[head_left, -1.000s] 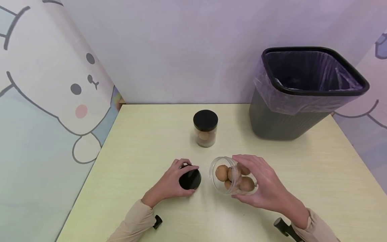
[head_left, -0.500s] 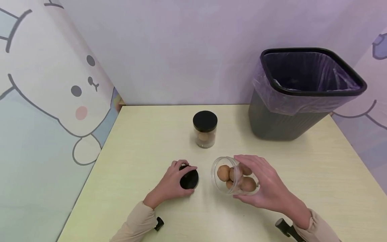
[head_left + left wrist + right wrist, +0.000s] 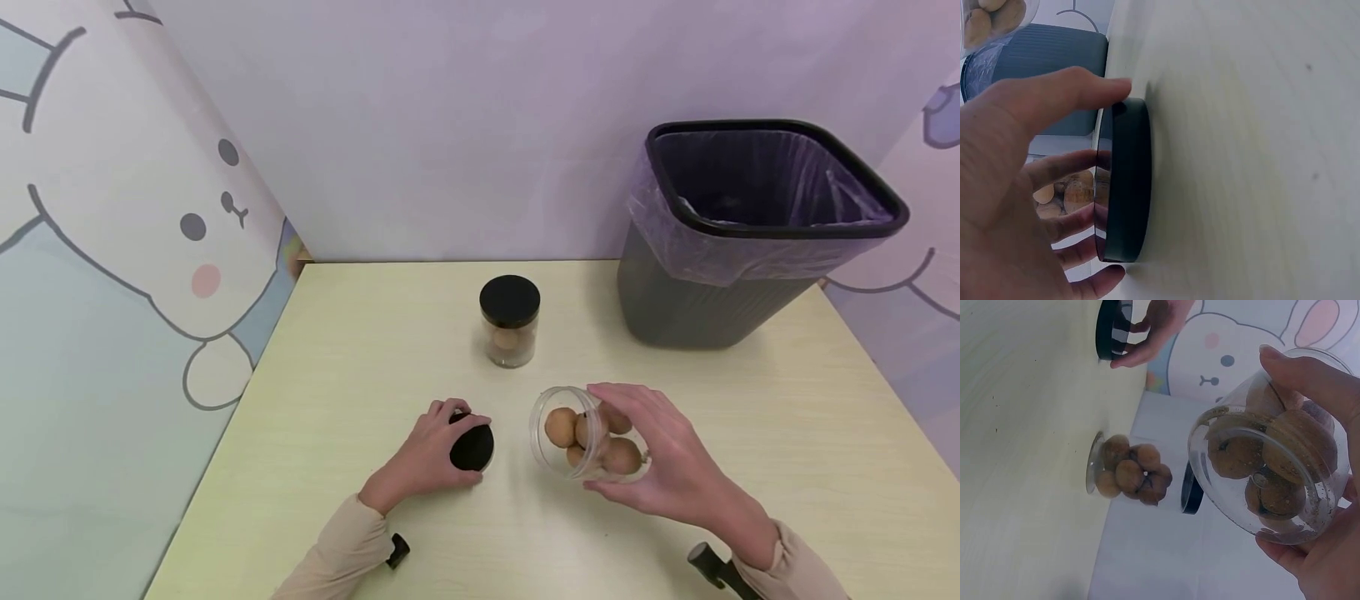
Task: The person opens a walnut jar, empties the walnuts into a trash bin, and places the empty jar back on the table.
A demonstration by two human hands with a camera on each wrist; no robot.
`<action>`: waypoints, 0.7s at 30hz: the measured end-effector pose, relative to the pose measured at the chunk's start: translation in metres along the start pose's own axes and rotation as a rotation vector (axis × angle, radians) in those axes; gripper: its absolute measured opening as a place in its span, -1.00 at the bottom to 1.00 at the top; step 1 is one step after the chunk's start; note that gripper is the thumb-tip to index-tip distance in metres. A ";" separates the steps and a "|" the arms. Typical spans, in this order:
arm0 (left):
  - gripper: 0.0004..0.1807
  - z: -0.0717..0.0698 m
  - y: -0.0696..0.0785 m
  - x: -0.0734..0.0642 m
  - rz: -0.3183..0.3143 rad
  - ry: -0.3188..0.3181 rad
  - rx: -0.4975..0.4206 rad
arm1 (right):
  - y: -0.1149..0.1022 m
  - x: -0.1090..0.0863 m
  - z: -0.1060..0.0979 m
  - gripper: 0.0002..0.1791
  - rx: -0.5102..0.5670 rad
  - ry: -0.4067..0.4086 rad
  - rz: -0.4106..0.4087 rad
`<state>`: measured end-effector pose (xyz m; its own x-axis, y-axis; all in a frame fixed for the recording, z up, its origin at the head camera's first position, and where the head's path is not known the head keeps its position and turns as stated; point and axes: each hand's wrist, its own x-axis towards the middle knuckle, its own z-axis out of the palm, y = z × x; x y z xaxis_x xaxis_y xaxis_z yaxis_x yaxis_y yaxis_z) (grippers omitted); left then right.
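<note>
The open jar (image 3: 591, 446) is held tilted in the right hand (image 3: 663, 454) above the surface (image 3: 375, 350), the left hand (image 3: 427, 457) grips a lid (image 3: 472, 448), and further tipping may let the brown balls (image 3: 561, 427) roll out.

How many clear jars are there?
2. One open jar is tilted in the right hand; one lidded jar stands upright on the table, farther back, beyond both hands.

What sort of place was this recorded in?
Probably a small staged indoor workspace: a pale wooden-looking table against a plain backdrop, a cartoon-printed side panel, and a lined bin standing on the tabletop.
</note>
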<state>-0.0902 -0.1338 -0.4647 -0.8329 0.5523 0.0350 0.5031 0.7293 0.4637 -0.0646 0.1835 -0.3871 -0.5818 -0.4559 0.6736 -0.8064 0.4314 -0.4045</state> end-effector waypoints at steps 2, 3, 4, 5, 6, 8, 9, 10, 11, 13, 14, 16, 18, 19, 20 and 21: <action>-0.32 -0.001 0.001 0.001 0.002 -0.014 -0.001 | 0.000 -0.001 -0.001 0.00 0.004 0.003 0.000; -0.32 -0.002 0.002 0.002 0.003 -0.021 -0.007 | 0.001 -0.001 -0.002 0.00 0.010 0.006 0.001; -0.32 -0.003 0.002 0.002 0.003 -0.024 -0.016 | 0.001 -0.001 -0.003 0.00 0.020 0.008 0.003; -0.33 -0.004 0.003 0.003 0.001 -0.027 -0.026 | 0.002 -0.001 -0.004 0.00 0.029 0.013 0.004; -0.34 -0.005 0.003 0.004 -0.002 -0.025 -0.040 | 0.003 -0.001 -0.006 0.00 0.036 0.017 0.009; -0.37 -0.008 0.005 0.006 -0.011 -0.014 -0.080 | 0.004 -0.002 -0.009 0.00 0.048 0.028 0.026; -0.39 -0.010 0.006 0.007 -0.012 -0.002 -0.101 | 0.004 -0.003 -0.011 0.01 0.045 0.033 0.039; -0.41 -0.011 0.007 0.008 -0.018 0.014 -0.128 | 0.005 -0.003 -0.014 0.01 0.042 0.036 0.052; -0.43 -0.013 0.008 0.010 -0.023 0.034 -0.153 | 0.005 -0.003 -0.016 0.01 0.034 0.041 0.066; -0.48 -0.016 0.010 0.012 -0.021 0.090 -0.206 | 0.006 -0.004 -0.021 0.02 0.020 0.047 0.093; -0.51 -0.017 0.010 0.013 -0.018 0.122 -0.226 | 0.006 -0.004 -0.024 0.03 0.016 0.047 0.104; -0.55 -0.020 0.012 0.017 -0.002 0.192 -0.265 | 0.005 -0.002 -0.028 0.04 0.017 0.051 0.120; -0.58 -0.024 0.013 0.021 0.028 0.257 -0.290 | 0.003 0.001 -0.034 0.05 0.022 0.056 0.131; -0.58 -0.025 0.013 0.023 0.040 0.284 -0.297 | 0.002 0.004 -0.036 0.04 0.029 0.058 0.135; -0.58 -0.027 0.014 0.026 0.056 0.308 -0.302 | 0.000 0.007 -0.039 0.04 0.034 0.059 0.138; -0.59 -0.029 0.014 0.028 0.074 0.329 -0.307 | -0.003 0.010 -0.042 0.04 0.032 0.060 0.143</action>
<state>-0.1130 -0.1195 -0.4315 -0.8511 0.4045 0.3346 0.5138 0.5114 0.6888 -0.0635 0.2105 -0.3536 -0.6842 -0.3437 0.6432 -0.7194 0.4629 -0.5179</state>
